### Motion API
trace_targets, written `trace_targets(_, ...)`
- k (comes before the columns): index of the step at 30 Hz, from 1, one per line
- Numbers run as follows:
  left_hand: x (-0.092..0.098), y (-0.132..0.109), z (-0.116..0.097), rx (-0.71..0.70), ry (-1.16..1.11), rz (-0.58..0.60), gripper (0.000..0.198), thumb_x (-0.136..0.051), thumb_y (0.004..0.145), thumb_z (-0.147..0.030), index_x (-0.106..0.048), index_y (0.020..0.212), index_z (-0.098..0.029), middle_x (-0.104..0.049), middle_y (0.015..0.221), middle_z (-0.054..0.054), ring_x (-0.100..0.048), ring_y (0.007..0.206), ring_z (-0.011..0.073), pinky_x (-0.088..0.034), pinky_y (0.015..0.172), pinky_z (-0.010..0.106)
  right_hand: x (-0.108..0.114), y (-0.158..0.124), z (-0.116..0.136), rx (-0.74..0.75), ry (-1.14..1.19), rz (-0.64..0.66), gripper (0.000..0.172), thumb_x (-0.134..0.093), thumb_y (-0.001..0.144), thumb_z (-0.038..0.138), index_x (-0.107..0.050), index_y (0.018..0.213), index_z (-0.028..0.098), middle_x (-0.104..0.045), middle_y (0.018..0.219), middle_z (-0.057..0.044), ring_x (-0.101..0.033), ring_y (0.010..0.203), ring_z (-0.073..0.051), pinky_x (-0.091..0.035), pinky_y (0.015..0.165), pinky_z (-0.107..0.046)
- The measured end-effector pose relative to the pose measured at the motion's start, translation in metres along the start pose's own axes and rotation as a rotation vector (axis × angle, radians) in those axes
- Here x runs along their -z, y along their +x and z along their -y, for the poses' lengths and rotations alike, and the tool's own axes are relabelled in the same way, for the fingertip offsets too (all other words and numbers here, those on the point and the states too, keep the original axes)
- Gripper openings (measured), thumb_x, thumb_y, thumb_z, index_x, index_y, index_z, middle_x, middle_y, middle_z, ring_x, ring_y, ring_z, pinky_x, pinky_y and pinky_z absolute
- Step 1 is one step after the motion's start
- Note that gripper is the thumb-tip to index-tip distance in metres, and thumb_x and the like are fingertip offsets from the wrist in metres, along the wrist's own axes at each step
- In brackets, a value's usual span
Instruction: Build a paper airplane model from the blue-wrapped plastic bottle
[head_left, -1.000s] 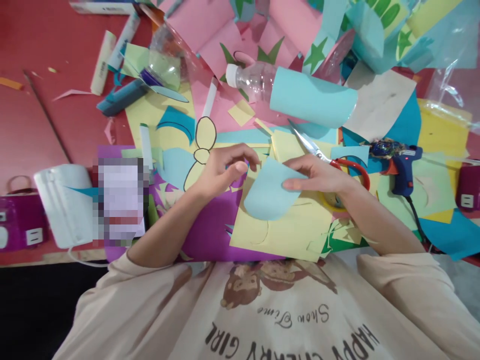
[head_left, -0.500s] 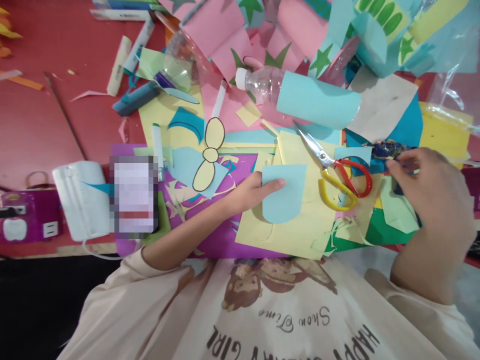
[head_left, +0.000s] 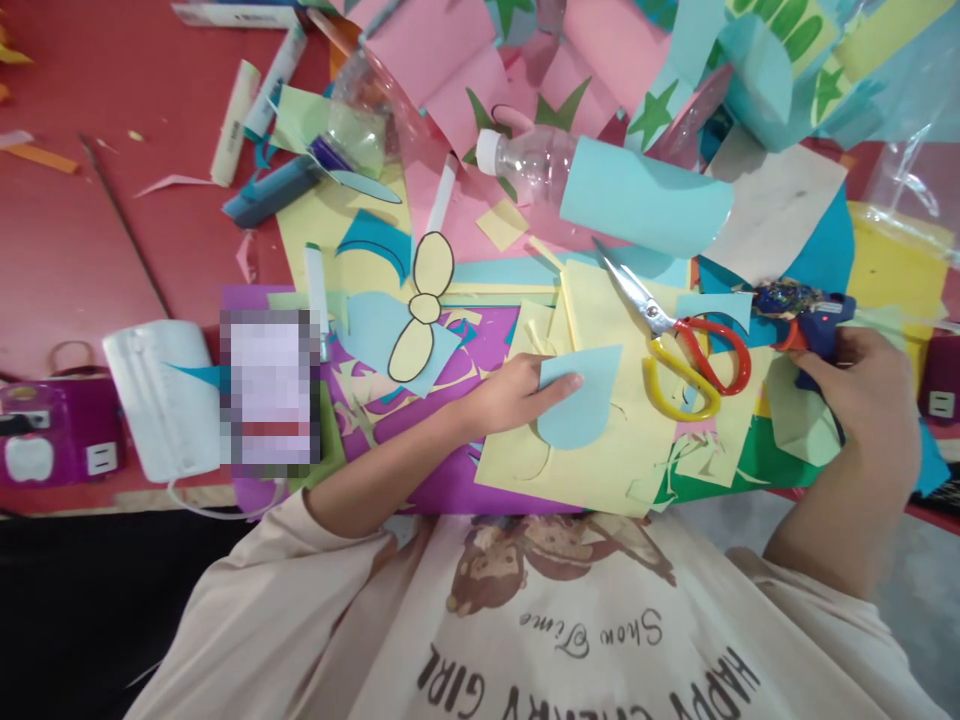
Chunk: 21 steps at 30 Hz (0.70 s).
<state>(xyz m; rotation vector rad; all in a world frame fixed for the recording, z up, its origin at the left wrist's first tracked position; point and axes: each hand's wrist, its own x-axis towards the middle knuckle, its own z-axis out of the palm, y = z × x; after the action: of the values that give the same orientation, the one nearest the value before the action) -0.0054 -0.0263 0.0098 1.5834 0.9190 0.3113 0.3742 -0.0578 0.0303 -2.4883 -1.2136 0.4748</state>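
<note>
My left hand (head_left: 517, 395) pinches a light blue paper piece (head_left: 581, 400) with a rounded lower edge, thumb on top and fingers behind. It is held over a pale yellow sheet (head_left: 502, 455). At the right, my right hand (head_left: 870, 385) is closed around the handle of a dark blue glue gun (head_left: 825, 318) with an orange trigger; the fingers are partly hidden. Between the hands lie scissors (head_left: 660, 325) with one red and one yellow handle loop, blades pointing up and left. A yellow paper bow outlined in black (head_left: 425, 308) lies left of the blue piece.
A plastic bottle wrapped in light blue paper (head_left: 645, 195) lies behind the scissors. Pink paper with green stars (head_left: 442, 60) fills the back. Paper scraps (head_left: 360, 390) litter a purple sheet. At left are a phone (head_left: 270, 390), a white case (head_left: 161, 400) and several markers (head_left: 232, 125).
My right hand has closed on the glue gun's handle, and the gun shows more fully. The light blue piece in my left hand has tilted and shifted slightly right and down.
</note>
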Motion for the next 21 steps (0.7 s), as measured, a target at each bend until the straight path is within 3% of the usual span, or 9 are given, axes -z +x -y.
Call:
trace_targets(2,0.000,0.000,0.000,-0.004,0.001,-0.002,0.044,-0.037,0.091,-0.051,-0.034,0.060,-0.020,-0.039,0.057,-0.003,-0.040,0.051,0.0078,-0.032,0.046,0.021,0.000,-0.003,0.004,-0.028,-0.001,-0.007,0.033,-0.067,0.054,0.035,-0.060,0.083,0.021,-0.059,0.071,-0.001,-0.054,0.062,-0.018,-0.043,0.058,-0.033)
trace_targets(7,0.001,-0.001,-0.002,0.011,0.003,0.006,0.044,-0.038,0.091,-0.053,-0.035,0.061,-0.020,-0.040,0.057,-0.002,-0.041,0.052,0.0089,-0.032,0.047,0.022,0.002,-0.013,0.010,-0.031,0.042,-0.192,0.029,-0.063,0.049,0.029,-0.057,0.076,0.022,-0.058,0.072,-0.002,-0.053,0.062,-0.020,-0.043,0.059,-0.037)
trace_targets(12,0.002,-0.002,-0.003,0.002,-0.015,-0.008,0.043,-0.041,0.091,-0.051,-0.035,0.061,-0.020,-0.039,0.056,-0.003,-0.041,0.051,0.0086,-0.032,0.046,0.022,0.010,-0.024,0.018,-0.013,0.190,-0.303,0.040,-0.069,0.043,0.031,-0.046,0.075,0.029,-0.064,0.085,-0.005,-0.061,0.075,-0.028,-0.049,0.068,-0.045)
trace_targets(17,0.001,-0.002,-0.003,-0.004,-0.003,0.006,0.043,-0.040,0.092,-0.050,-0.035,0.061,-0.020,-0.039,0.056,-0.003,-0.041,0.050,0.0088,-0.032,0.046,0.023,0.030,-0.035,0.031,-0.121,0.073,-0.080,0.026,-0.073,0.048,0.035,-0.058,0.067,0.025,-0.062,0.075,-0.005,-0.058,0.068,-0.025,-0.050,0.068,-0.047)
trace_targets(21,0.001,-0.002,-0.002,-0.019,-0.004,0.017,0.043,-0.039,0.092,-0.049,-0.035,0.061,-0.020,-0.040,0.056,-0.003,-0.042,0.051,0.0087,-0.032,0.046,0.023,0.048,-0.030,0.020,-0.172,0.167,0.106,0.019,-0.069,0.059,0.040,-0.057,0.064,0.026,-0.061,0.067,-0.005,-0.060,0.062,-0.023,-0.053,0.064,-0.043)
